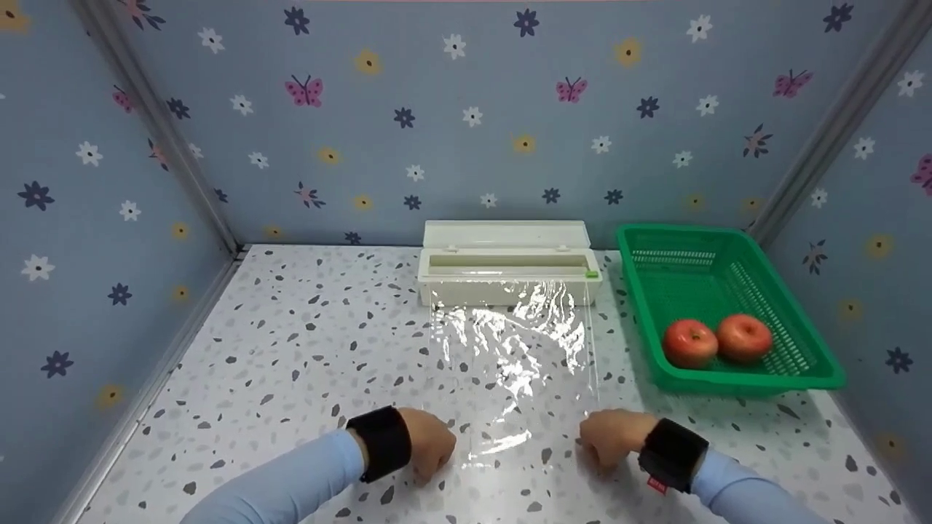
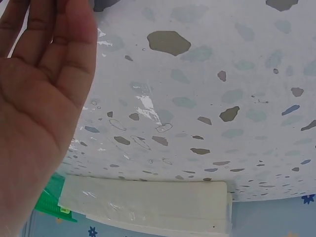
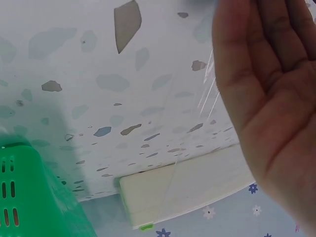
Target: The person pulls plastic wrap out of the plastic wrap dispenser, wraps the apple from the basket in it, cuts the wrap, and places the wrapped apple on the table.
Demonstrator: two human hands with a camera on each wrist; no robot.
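A sheet of clear cling film stretches toward me over the speckled tabletop, out of a white dispenser box with its lid raised. My left hand, fingers curled, pinches the film's near left corner. At the near right corner my right hand pinches the film in the same way. Both fingertips are hidden in the head view and run out of frame in the wrist views. Past my left palm, the box front shows. Creases of film shine beside my right palm.
A green plastic basket stands on the right with two red apples inside, a left one and a right one. Flowered walls enclose the table at the back and both sides. A green slider sits on the box's right end.
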